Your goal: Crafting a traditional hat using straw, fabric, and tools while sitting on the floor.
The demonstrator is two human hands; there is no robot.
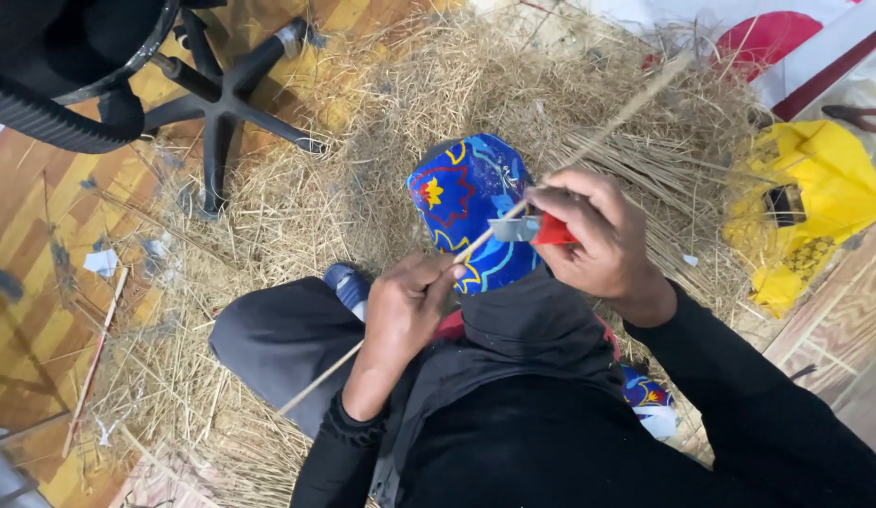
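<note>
While the left hand pinches a thin stick at mid-frame, the right hand grips a red-handled blade against it — light, stiff, brittle-looking, probably best held near the cut — above straw.

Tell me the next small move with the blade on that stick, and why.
Probably draw the blade along the stick, away from the left hand. The right hand holds the red-handled blade against the stick just beyond the left hand's grip, and the long far end lies over the straw pile.
</note>
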